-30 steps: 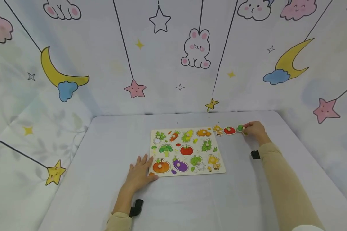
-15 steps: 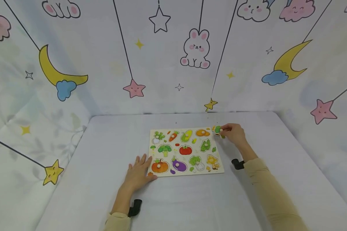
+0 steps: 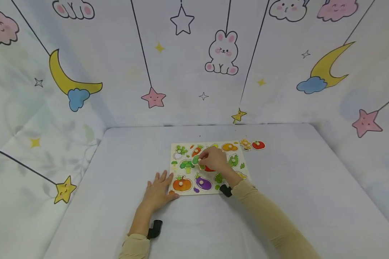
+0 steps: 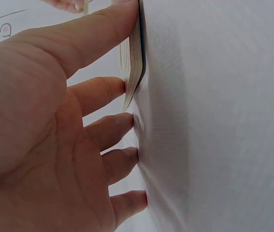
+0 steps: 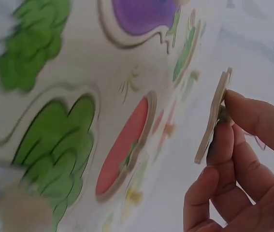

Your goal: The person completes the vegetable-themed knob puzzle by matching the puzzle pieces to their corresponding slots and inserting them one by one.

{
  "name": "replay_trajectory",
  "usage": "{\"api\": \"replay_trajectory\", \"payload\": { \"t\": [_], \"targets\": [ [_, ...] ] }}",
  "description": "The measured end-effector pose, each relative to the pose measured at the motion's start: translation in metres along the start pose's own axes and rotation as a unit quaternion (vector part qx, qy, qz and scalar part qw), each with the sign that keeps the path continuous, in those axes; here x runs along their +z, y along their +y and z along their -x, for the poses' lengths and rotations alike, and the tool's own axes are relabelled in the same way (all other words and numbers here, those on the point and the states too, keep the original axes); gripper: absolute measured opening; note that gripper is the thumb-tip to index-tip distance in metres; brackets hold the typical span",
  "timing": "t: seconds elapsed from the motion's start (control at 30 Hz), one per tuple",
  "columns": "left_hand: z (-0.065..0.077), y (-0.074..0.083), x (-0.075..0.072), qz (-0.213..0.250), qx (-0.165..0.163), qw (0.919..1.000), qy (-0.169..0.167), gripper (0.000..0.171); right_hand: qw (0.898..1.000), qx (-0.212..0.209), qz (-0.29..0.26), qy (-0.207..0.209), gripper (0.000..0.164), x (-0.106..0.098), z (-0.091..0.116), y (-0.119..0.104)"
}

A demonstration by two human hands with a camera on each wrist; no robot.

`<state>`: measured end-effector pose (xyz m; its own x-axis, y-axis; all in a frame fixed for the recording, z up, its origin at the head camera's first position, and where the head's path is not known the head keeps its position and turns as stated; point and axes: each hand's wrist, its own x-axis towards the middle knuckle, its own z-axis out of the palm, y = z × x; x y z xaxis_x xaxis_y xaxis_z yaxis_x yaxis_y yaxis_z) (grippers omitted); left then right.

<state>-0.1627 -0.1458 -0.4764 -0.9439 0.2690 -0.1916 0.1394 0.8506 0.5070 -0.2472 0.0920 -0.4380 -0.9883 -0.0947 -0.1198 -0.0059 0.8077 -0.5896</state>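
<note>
My right hand (image 3: 215,160) pinches the small knob of a broccoli puzzle piece (image 3: 196,159) above the vegetable peg board (image 3: 176,169). In the right wrist view the piece (image 5: 213,118) shows edge-on, raised off the board, between thumb and fingers. It hangs just right of the printed broccoli shape (image 3: 187,166). The red tomato shape (image 3: 209,169) is partly covered by the hand. My left hand (image 3: 157,192) lies at the board's front left corner with spread fingers. In the left wrist view, the thumb (image 4: 98,31) and forefinger touch the board's edge (image 4: 136,53).
A mushroom piece (image 3: 245,145) and a tomato piece (image 3: 258,145) lie by the board's far right corner. Knobbed pieces such as the pumpkin (image 3: 182,184) and eggplant (image 3: 203,182) sit in the board. A printed curtain (image 3: 188,72) rises behind the white table (image 3: 295,172).
My right hand has carried the broccoli piece leftward from the row beyond the board's right corner to above the board. The left hand has stayed at the board's corner.
</note>
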Motion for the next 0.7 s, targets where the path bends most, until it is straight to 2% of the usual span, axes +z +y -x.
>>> {"api": "replay_trajectory", "payload": {
  "t": [0.13,0.33,0.7],
  "targets": [
    [0.000,-0.002,0.000,-0.002,0.005,1.0000,-0.001,0.081,0.999,0.002,0.041,-0.009,0.007,0.018,-0.009,-0.015],
    [-0.003,-0.004,0.000,-0.005,0.008,1.0000,0.002,0.081,0.997,0.002,0.076,-0.018,0.008,0.038,-0.025,-0.024],
    [-0.002,-0.004,0.001,-0.009,0.003,1.0000,0.003,0.081,0.996,0.001,0.080,-0.049,0.015,0.048,-0.025,-0.035]
  ]
}}
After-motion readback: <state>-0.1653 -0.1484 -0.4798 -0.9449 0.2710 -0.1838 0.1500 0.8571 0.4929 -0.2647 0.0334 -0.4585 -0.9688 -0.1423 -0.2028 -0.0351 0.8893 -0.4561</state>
